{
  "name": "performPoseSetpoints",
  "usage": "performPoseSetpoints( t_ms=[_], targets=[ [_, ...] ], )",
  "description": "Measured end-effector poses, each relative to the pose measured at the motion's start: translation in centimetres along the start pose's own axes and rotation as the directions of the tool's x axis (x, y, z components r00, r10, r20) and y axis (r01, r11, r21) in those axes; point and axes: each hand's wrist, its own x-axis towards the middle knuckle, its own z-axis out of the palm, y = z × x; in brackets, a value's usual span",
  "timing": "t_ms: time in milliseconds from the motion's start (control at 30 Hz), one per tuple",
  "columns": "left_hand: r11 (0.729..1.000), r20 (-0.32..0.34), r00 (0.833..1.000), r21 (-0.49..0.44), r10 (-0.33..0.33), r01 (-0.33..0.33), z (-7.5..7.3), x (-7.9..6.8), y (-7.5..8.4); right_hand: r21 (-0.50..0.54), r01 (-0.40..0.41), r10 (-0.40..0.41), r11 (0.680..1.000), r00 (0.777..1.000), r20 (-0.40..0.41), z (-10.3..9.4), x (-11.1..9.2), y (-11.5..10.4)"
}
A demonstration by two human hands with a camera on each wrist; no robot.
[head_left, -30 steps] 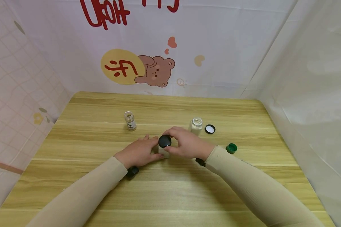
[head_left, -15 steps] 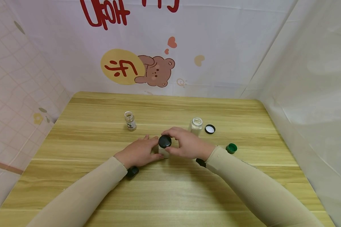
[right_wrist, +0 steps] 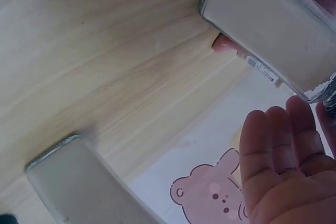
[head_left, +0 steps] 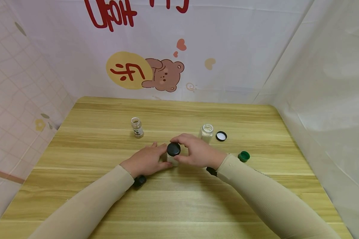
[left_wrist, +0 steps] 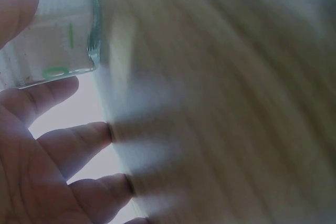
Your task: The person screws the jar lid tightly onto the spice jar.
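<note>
Head view: I observed the jar [head_left: 174, 160] upright on the table [head_left: 173, 205], between both hands. The left hand [head_left: 147, 160] pinched its body; the right hand [head_left: 198, 151] gripped its black lid [head_left: 174, 149] by thumb and fingers. Left wrist view: thumb and forefinger flanked the glass, remaining fingers spread. Right wrist view: pale contents [right_wrist: 268, 30] showed through the jar's glass; a second jar [right_wrist: 89, 182] stood nearby
</note>
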Motion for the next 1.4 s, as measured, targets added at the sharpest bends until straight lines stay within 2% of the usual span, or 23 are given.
performPoseSetpoints(
  t_ms=[100, 400, 700, 1000, 1233, 1400],
  targets=[
    [1.000, 0.002, 1.000, -0.003, -0.001, 0.001, 0.06, 0.05, -0.09, -0.004, 0.006, -0.006, 1.000, 1.000, -0.001, 0.06, -0.01, -0.02],
    [1.000, 0.005, 1.000, -0.003, -0.002, 0.002, 0.06, -0.06, -0.06, 0.005, -0.040, 0.040, 0.999, 0.999, 0.001, -0.07, -0.18, -0.34],
    [1.000, 0.007, 1.000, -0.005, -0.005, 0.005, 0.03, -0.09, -0.02, -0.001, 0.009, -0.009, 1.000, 1.000, -0.002, 0.10, -0.07, -0.01],
    [1.000, 0.008, 1.000, -0.001, -0.007, 0.007, 0.03, -0.09, -0.03, 0.018, -0.041, 0.041, 0.999, 0.999, 0.015, 0.04, -0.08, -0.21],
    [1.000, 0.010, 1.000, 0.001, -0.001, 0.001, -0.11, -0.10, -0.01, -0.001, 0.009, -0.009, 1.000, 1.000, 0.001, 0.04, -0.05, -0.10],
    [1.000, 0.013, 1.000, 0.006, -0.001, 0.001, -0.16, -0.13, 0.08, 0.008, -0.007, 0.007, 1.000, 1.000, 0.001, 0.09, -0.01, -0.07]
  ],
)
